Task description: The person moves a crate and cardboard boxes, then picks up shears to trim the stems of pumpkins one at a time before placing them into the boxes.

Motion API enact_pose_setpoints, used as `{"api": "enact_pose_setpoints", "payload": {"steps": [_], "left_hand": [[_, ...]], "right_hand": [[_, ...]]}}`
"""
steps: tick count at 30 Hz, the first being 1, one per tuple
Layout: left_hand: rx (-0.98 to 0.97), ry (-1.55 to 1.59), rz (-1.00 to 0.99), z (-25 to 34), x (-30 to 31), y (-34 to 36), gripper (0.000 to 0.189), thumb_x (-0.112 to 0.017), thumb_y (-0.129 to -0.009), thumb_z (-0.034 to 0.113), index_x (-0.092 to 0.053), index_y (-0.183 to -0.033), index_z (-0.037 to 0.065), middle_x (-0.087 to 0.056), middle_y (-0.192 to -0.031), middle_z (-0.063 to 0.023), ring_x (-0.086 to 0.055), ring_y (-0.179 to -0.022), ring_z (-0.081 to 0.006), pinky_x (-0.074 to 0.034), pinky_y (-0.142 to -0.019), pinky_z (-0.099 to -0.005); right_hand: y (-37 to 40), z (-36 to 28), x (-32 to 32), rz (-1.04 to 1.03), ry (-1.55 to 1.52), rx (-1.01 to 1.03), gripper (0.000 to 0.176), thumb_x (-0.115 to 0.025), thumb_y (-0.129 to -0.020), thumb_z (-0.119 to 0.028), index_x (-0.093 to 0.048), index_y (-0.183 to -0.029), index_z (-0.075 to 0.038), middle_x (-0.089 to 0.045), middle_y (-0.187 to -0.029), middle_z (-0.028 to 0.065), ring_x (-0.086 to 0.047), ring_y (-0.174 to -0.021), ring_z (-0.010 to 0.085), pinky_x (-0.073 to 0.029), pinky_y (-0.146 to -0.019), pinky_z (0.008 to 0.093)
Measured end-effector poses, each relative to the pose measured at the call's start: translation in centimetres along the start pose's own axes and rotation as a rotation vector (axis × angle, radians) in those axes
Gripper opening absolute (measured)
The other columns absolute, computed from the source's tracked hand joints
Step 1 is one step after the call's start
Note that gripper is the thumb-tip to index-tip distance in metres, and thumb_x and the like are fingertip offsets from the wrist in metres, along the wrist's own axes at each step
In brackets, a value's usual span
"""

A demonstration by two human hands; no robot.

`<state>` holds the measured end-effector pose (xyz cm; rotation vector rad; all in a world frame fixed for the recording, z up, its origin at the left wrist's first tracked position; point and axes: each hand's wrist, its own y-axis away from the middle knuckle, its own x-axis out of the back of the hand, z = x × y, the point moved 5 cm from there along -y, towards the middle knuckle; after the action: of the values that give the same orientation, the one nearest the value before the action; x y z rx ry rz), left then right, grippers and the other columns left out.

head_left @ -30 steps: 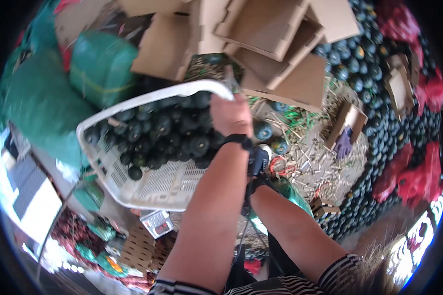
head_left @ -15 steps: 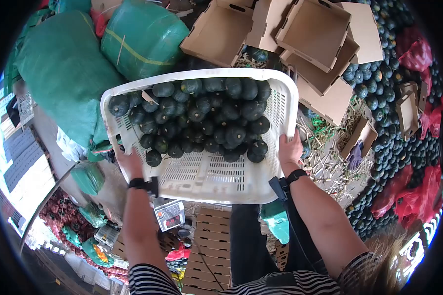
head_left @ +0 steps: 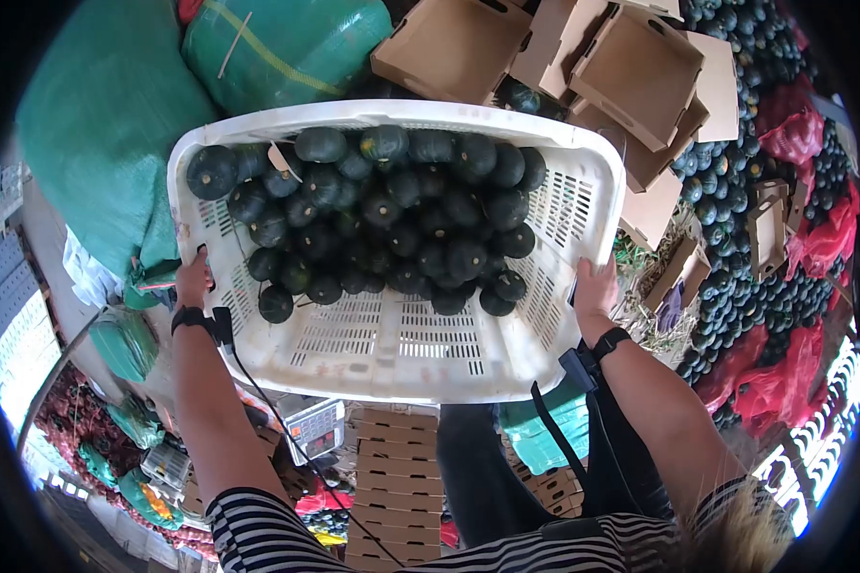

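A large white plastic basket (head_left: pixel 392 377) with slotted walls fills the middle of the view. Many dark green squashes (head_left: pixel 382 210) lie in it, heaped towards its far side, and a small tan strip rests on them. My left hand (head_left: pixel 194 279) grips the basket's left side, fingers closed at the rim. On the right side, my right hand (head_left: pixel 595 289) is closed on the basket's edge, its fingers partly hidden. Both wrists wear black bands.
Large green sacks (head_left: pixel 105 143) stand at the upper left. Open cardboard trays (head_left: pixel 635 76) lie beyond the basket. Heaped squashes (head_left: pixel 736 277) and red net bags (head_left: pixel 793 372) are at the right. A scale (head_left: pixel 315 428) and stacked boxes (head_left: pixel 392 487) are below.
The basket appears larger and nearer, with its left side further left and its right side further right. Both hands have moved outward with it, still holding on. The surroundings have shifted in view.
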<state>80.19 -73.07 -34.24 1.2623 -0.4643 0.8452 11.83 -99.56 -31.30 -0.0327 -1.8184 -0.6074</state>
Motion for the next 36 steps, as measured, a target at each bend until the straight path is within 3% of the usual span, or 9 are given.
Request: {"api": "enact_pose_setpoints", "payload": {"steps": [7,20,23,24,26,28,30,33,36], "left_hand": [[-0.002,0.015,0.001,-1.3,0.3,0.3,0.032,-0.064,-0.08,0.038,-0.056,-0.072,0.008,-0.046,-0.059,0.0022,-0.045,-0.051,-0.0111,-0.038,-0.047,-0.0261],[-0.171,0.186,-0.044,8.2,2.5,31.9,0.02,-0.057,-0.089,0.022,-0.049,-0.073,0.012,-0.04,-0.058,0.0059,-0.038,-0.049,-0.0055,-0.029,-0.046,-0.0228],[-0.103,0.363,-0.128,10.2,1.4,38.6,0.017,-0.059,-0.088,0.02,-0.049,-0.077,0.012,-0.041,-0.058,0.0058,-0.039,-0.047,-0.0049,-0.029,-0.043,-0.0221],[-0.077,0.385,-0.116,11.0,0.8,40.1,0.017,-0.06,-0.087,0.02,-0.048,-0.077,0.012,-0.04,-0.058,0.0055,-0.039,-0.046,-0.005,-0.029,-0.042,-0.022],[-0.059,0.393,-0.114,11.1,0.1,41.4,0.018,-0.06,-0.087,0.021,-0.048,-0.078,0.012,-0.04,-0.058,0.0052,-0.038,-0.045,-0.0051,-0.029,-0.041,-0.022],[0.025,0.371,-0.002,8.8,1.1,39.5,0.023,-0.06,-0.087,0.024,-0.045,-0.073,0.014,-0.037,-0.055,0.0054,-0.035,-0.042,-0.0053,-0.027,-0.039,-0.0219],[-0.002,0.316,0.056,9.2,0.6,39.5,0.03,-0.058,-0.087,0.029,-0.04,-0.066,0.016,-0.031,-0.049,0.0063,-0.031,-0.04,-0.0055,-0.026,-0.039,-0.0226],[0.034,0.293,0.057,8.7,0.1,39.3,0.03,-0.057,-0.087,0.03,-0.041,-0.066,0.017,-0.031,-0.051,0.0067,-0.031,-0.042,-0.0051,-0.026,-0.041,-0.0227],[0.045,0.308,0.138,8.1,0.4,39.9,0.028,-0.056,-0.087,0.032,-0.041,-0.069,0.017,-0.031,-0.053,0.0075,-0.032,-0.045,-0.0046,-0.027,-0.042,-0.022]], "right_hand": [[-0.4,-0.7,1.2,0.038,-0.03,0.04,0.042,-0.057,-0.076,-0.031,-0.053,-0.111,-0.007,-0.064,-0.091,0.0212,-0.061,-0.085,0.0397,-0.048,-0.076,0.0464],[-11.4,10.3,2.6,-0.219,-0.011,-0.017,0.057,-0.054,-0.078,-0.042,-0.05,-0.121,-0.005,-0.063,-0.102,0.0235,-0.059,-0.098,0.0384,-0.046,-0.086,0.044],[-14.2,12.0,2.2,-0.573,-0.103,0.17,0.061,-0.062,-0.081,-0.042,-0.048,-0.123,-0.001,-0.06,-0.111,0.0207,-0.058,-0.104,0.0324,-0.044,-0.09,0.0393],[-16.0,14.0,1.0,-0.714,-0.454,0.315,0.059,-0.066,-0.081,-0.038,-0.048,-0.123,-0.001,-0.058,-0.112,0.0176,-0.057,-0.102,0.0302,-0.044,-0.09,0.0396],[-22.3,20.1,0.4,-0.587,-0.455,0.205,0.056,-0.067,-0.081,-0.036,-0.048,-0.122,-0.002,-0.055,-0.113,0.0148,-0.054,-0.104,0.0272,-0.043,-0.091,0.0388],[-26.7,20.0,6.8,-0.148,-0.259,0.097,0.061,-0.065,-0.082,-0.04,-0.045,-0.127,-0.004,-0.052,-0.115,0.0134,-0.05,-0.108,0.0239,-0.041,-0.092,0.0362],[-31.1,22.2,6.7,-0.162,-0.194,-0.054,0.077,-0.065,-0.08,-0.047,-0.033,-0.137,-0.007,-0.047,-0.126,0.0141,-0.044,-0.119,0.0253,-0.035,-0.098,0.0379],[-32.1,23.0,5.2,-0.618,-0.532,-0.555,0.095,-0.068,-0.076,-0.053,-0.014,-0.144,-0.014,-0.03,-0.144,0.0128,-0.033,-0.13,0.0329,-0.025,-0.103,0.0514],[-32.8,23.5,1.7,-0.73,-0.771,-0.496,0.09,-0.067,-0.078,-0.048,-0.013,-0.146,-0.024,-0.037,-0.14,0.0089,-0.039,-0.126,0.0289,-0.029,-0.099,0.0521]]}}
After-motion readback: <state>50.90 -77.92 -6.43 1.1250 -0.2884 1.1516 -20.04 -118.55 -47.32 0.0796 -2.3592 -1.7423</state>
